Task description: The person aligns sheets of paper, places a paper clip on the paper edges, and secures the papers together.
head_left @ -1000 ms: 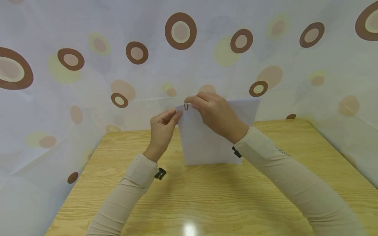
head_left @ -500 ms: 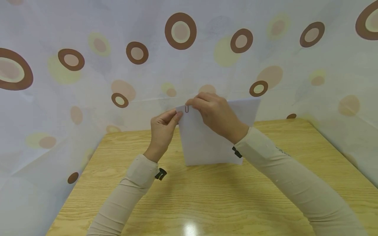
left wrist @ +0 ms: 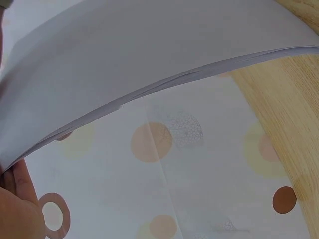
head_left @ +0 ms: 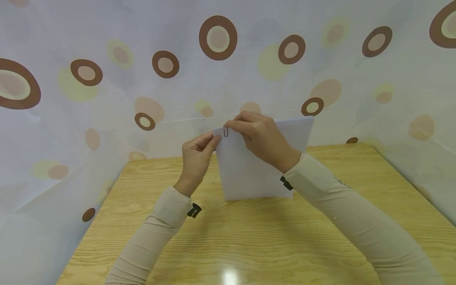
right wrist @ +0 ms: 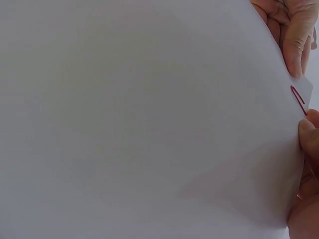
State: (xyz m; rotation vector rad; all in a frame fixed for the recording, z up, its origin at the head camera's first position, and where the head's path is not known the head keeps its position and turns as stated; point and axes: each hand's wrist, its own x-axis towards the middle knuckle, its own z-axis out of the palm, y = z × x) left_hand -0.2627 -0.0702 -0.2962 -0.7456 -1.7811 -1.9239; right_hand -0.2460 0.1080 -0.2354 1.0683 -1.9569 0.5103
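Observation:
Thin white sheets of paper stand upright, their stacked edges visible in the left wrist view. A small red paper clip sits over the top edge near the left corner. My left hand pinches that corner between thumb and fingers. Just right of it, my right hand pinches the outer end of the clip at the paper's top edge. In the right wrist view the clip lies against the sheet between the two hands' fingertips. The fingers behind the paper are hidden.
A light wooden table extends under the paper and forearms. Behind and at both sides hangs a white covering with brown and yellow circles. Dark straps show at the wrists.
The paper clip has slid slightly down onto the sheets, and my right fingertips have come down with it. The left hand keeps its pinch on the corner.

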